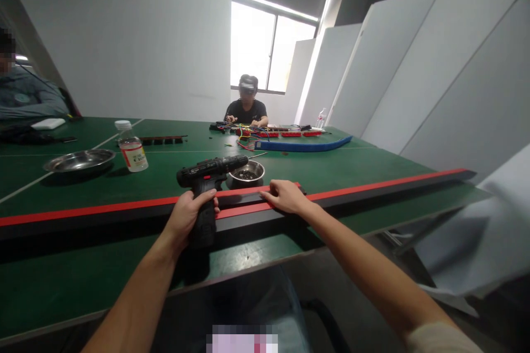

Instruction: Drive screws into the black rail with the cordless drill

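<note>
My left hand (185,218) clamps the cordless drill (207,175); apart from it, my right hand (285,196) touches the red-and-black bar (245,211) between them, its grip unclear.

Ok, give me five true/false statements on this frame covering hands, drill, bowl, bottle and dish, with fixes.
1. The left hand grips the drill. True.
2. The right hand is on the drill too. False: it rests on the red-and-black bars.
3. The blue strip lies beyond the small bowl. True.
4. The white-capped bottle lies flat. False: it stands upright.
5. The shallow dish is left of that bottle. True.
</note>
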Tool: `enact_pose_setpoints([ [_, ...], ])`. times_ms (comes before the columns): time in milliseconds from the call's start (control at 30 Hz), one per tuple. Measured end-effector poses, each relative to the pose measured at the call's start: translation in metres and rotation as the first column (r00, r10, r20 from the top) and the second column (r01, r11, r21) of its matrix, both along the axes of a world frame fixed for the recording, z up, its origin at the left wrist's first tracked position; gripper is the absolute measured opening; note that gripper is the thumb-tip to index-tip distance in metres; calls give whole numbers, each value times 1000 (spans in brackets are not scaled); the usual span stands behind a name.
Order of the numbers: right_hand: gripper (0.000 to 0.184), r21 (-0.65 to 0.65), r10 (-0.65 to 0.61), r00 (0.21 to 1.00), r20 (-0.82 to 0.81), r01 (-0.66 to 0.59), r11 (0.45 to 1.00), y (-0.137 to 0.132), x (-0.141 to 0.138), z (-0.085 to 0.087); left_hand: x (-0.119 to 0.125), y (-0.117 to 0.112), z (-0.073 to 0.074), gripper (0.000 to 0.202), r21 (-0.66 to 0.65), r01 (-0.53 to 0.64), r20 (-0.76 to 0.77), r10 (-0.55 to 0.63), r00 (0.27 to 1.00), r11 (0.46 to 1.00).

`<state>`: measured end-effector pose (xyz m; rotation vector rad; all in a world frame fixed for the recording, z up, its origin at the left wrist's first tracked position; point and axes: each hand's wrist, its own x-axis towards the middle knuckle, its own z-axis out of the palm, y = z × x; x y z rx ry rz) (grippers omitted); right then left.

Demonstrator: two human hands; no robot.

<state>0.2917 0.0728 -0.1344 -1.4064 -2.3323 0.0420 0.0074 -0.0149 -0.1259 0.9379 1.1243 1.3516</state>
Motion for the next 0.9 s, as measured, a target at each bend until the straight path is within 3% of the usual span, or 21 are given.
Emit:
enact_pose_setpoints([
  [133,31,-34,67,965,255,-61,998,1,-9,5,0,0,-1,32,0,1,-5,-1,1000,1000],
  [333,26,-52,48,956,289,-34,998,4,-9,7,-1,-1,-1,32,-6,7,-9,-7,1000,1000],
  [433,22,-87,44,994,102,-35,996,10,-10,10,-1,0,0,32,-8,15,-11,-15,1000,1000],
  [500,22,-152,8,970,-244,-47,987,16,-13,13,-1,0,0,32,-17,21,-15,-21,1000,1000],
  [533,22,-201,-43,888,-458,-57,978,20,-14,15,-1,0,0,32,-21,24,-16,-25,1000,999],
  [600,20,-312,-181,578,-796,-135,940,26,-19,19,-2,0,0,32,-27,26,-16,-27,1000,999],
  [667,15,-355,-279,275,-920,-287,890,32,-23,24,-3,-1,0,32,-30,29,-20,-29,999,999],
  [700,14,-344,-297,178,-938,-363,866,34,-25,26,-3,-1,0,32,-30,29,-21,-29,999,999],
  [767,12,-305,-309,67,-949,-453,838,38,-28,28,-3,-1,0,32,-31,26,-21,-26,999,999],
  [900,9,-258,-326,-63,-943,-480,839,46,-29,28,-2,-1,1,32,-40,22,-15,-22,1000,999],
])
